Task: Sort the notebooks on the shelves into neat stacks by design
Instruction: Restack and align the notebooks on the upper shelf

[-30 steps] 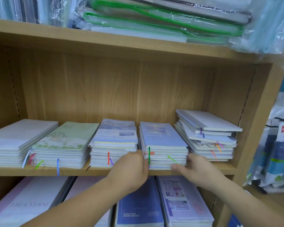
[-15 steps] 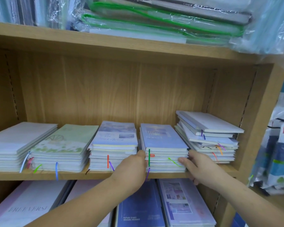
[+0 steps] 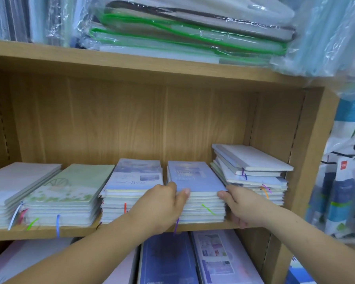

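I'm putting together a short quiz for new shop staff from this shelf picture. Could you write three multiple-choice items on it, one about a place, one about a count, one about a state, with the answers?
1. Which stack on the middle shelf do both hands flank?
A. the far-left one
B. the blue-covered one, second from the right
C. the far-right one

2. How many notebook stacks stand on that shelf?
A. three
B. five
C. seven

3. How does the far-right stack look?
A. squared up
B. skewed, with notebooks fanned at angles
C. fallen over

Answers:
1 B: the left hand is at the left front corner of the blue stack, the right hand at its right.
2 B: five stacks sit side by side, the green stack second from the left.
3 B: the edges of the rightmost stack do not line up.
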### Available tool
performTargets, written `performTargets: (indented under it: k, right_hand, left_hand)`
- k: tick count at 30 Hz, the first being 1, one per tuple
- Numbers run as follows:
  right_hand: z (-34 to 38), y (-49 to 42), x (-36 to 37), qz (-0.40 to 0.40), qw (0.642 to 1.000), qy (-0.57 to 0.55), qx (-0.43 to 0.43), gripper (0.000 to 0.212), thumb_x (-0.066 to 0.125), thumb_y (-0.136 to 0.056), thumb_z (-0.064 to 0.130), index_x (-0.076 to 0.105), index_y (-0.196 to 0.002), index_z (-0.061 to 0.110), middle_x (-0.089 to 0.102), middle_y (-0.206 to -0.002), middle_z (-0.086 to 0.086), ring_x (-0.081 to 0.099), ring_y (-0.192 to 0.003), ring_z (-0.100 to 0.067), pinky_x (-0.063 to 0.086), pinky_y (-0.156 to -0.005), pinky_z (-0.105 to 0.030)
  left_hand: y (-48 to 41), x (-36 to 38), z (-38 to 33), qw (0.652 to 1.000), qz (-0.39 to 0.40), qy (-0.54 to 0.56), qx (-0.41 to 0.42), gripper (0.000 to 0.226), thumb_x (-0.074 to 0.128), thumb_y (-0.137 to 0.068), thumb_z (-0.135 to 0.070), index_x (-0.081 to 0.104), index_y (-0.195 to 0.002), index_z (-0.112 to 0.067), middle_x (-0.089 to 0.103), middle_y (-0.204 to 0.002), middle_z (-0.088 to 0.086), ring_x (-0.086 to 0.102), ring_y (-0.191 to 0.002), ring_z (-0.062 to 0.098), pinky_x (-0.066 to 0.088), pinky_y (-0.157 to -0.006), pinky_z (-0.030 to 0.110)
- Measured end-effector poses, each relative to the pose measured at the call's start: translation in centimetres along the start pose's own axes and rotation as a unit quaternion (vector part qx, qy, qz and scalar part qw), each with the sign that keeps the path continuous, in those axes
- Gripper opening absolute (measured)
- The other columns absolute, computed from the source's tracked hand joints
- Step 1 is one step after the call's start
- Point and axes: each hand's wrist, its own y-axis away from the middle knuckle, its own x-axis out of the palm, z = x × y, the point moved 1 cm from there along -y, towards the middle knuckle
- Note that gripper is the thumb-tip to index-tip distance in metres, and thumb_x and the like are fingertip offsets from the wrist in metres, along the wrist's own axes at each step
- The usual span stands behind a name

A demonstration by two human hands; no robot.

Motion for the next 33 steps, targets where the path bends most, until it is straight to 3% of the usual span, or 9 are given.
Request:
performTargets:
  k: [4,8,11,15,18,21,24,27,33]
  right_hand:
    - [-0.1,0.6,0.1,-0.002,1.000,-0.022,0.008,0.039,0.037,-0.105,0.052,0.051,-0.092,0.018,0.069,-0.064,-0.012,0.068,-0.048,-0.023,0.052,-0.051,-0.030]
    - [-0.7,2.4,-2.8,0.027,0.999,-0.031,-0.006,0.041,0.051,-0.100,0.055,0.063,-0.087,0.018,0.072,-0.067,-0.010,0.070,-0.054,-0.022,0.056,-0.063,-0.034]
    - [-1.5,3.8,-6.1,-0.125,0.991,-0.023,-0.033,0.052,0.053,-0.097,0.056,0.060,-0.068,0.014,0.067,-0.061,-0.004,0.063,-0.054,-0.017,0.054,-0.063,-0.041]
    - [-3.1,4.3,-8.4,-0.396,0.906,0.104,-0.109,0.028,0.053,-0.096,0.049,0.065,-0.080,0.031,0.056,-0.074,0.011,0.057,-0.078,-0.014,0.049,-0.059,-0.035]
    - [-4.9,3.1,-8.2,-0.325,0.920,0.206,-0.073,0.037,0.048,-0.098,0.056,0.068,-0.119,0.032,0.060,-0.105,0.010,0.056,-0.106,-0.017,0.052,-0.071,-0.034]
    - [-6.6,2.1,-8.1,-0.251,0.942,0.219,-0.030,0.047,0.034,-0.101,0.061,0.059,-0.132,0.038,0.058,-0.119,0.012,0.050,-0.116,-0.016,0.052,-0.082,-0.033]
    - [-7.2,1.4,-8.1,-0.270,0.942,0.194,-0.039,0.049,0.026,-0.100,0.059,0.065,-0.123,0.039,0.056,-0.108,0.011,0.049,-0.105,-0.017,0.049,-0.081,-0.034]
    - [-7.4,0.7,-8.2,-0.267,0.952,0.146,-0.040,0.049,0.024,-0.097,0.058,0.068,-0.110,0.041,0.050,-0.095,0.011,0.045,-0.095,-0.017,0.046,-0.083,-0.036]
    - [-7.4,1.1,-8.2,-0.287,0.957,-0.008,-0.040,0.042,0.034,-0.093,0.060,0.070,-0.101,0.039,0.053,-0.101,0.015,0.049,-0.105,-0.015,0.046,-0.088,-0.037]
  left_hand:
    - [0.0,0.7,-0.5,0.996,-0.006,-0.086,0.000,0.030,0.041,-0.105,-0.049,0.039,-0.096,-0.021,0.062,-0.096,0.007,0.063,-0.089,0.029,0.045,-0.069,0.036]
    - [0.4,-0.7,-0.5,0.993,-0.041,-0.111,0.001,0.042,0.036,-0.099,-0.061,0.046,-0.082,-0.023,0.065,-0.086,-0.002,0.063,-0.083,0.021,0.050,-0.068,0.034]
    - [-1.2,-1.3,-2.8,0.992,-0.107,-0.017,0.065,0.043,0.041,-0.097,-0.058,0.053,-0.076,-0.022,0.063,-0.067,-0.005,0.062,-0.070,0.012,0.052,-0.066,0.036]
    - [-6.0,1.0,-8.8,0.986,-0.027,0.152,0.059,0.040,0.053,-0.099,-0.050,0.061,-0.081,-0.016,0.058,-0.062,-0.002,0.058,-0.065,0.018,0.042,-0.059,0.031]
    - [-9.2,3.2,-12.0,0.969,0.001,0.246,-0.006,0.047,0.054,-0.099,-0.053,0.051,-0.068,-0.017,0.052,-0.058,-0.001,0.058,-0.064,0.023,0.038,-0.056,0.028]
    - [-10.9,3.9,-13.2,0.926,-0.004,0.360,-0.112,0.048,0.066,-0.090,-0.059,0.062,-0.084,-0.012,0.059,-0.063,0.006,0.060,-0.057,0.029,0.042,-0.049,0.025]
    - [-11.6,3.9,-13.8,0.894,0.029,0.410,-0.176,0.056,0.075,-0.081,-0.063,0.062,-0.100,-0.012,0.065,-0.077,0.005,0.062,-0.052,0.017,0.045,-0.044,0.020]
    - [-12.2,4.1,-14.4,0.879,0.056,0.433,-0.191,0.050,0.080,-0.079,-0.054,0.064,-0.099,-0.012,0.060,-0.060,0.001,0.047,-0.029,0.010,0.030,-0.037,0.011]
    - [-12.5,3.6,-15.7,0.832,0.070,0.516,-0.191,0.045,0.089,-0.075,-0.034,0.067,-0.103,-0.007,0.077,-0.089,0.011,0.076,-0.073,0.028,0.063,-0.062,0.035]
